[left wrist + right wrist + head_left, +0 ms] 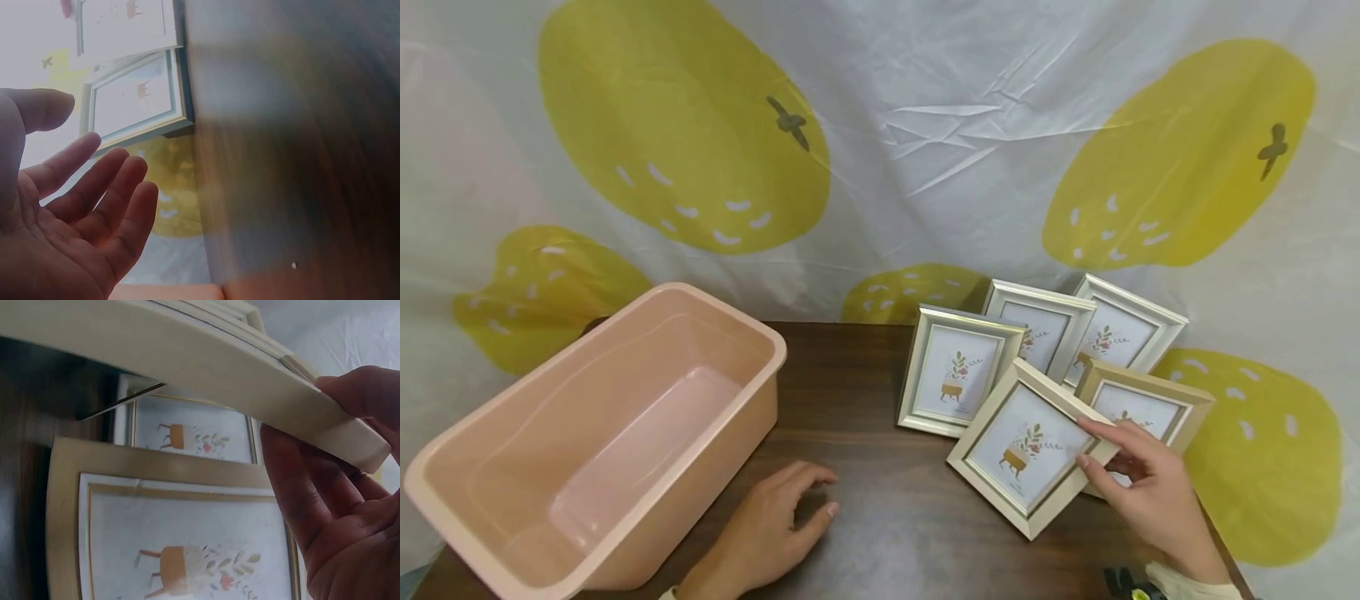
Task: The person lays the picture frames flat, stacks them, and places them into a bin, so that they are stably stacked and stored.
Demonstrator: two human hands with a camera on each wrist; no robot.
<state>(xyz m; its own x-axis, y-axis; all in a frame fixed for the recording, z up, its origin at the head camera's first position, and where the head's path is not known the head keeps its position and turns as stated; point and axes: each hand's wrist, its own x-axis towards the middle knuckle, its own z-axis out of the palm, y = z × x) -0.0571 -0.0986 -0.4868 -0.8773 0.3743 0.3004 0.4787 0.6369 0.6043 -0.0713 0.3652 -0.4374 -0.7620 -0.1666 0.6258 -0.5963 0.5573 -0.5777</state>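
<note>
My right hand pinches the right side of a light gold picture frame, thumb on its front and fingers behind. In the right wrist view that frame's edge shows between thumb and fingers. Behind it stands a wider gold frame, partly covered by the held frame and the hand. Three silvery frames stand further back: a left one, a middle one and a right one. My left hand holds nothing, fingers loosely bent, between the pink bin and the frames.
The pink bin, with nothing visible inside, stands at the left of the dark wooden table. A white cloth with yellow fruit prints hangs behind the table.
</note>
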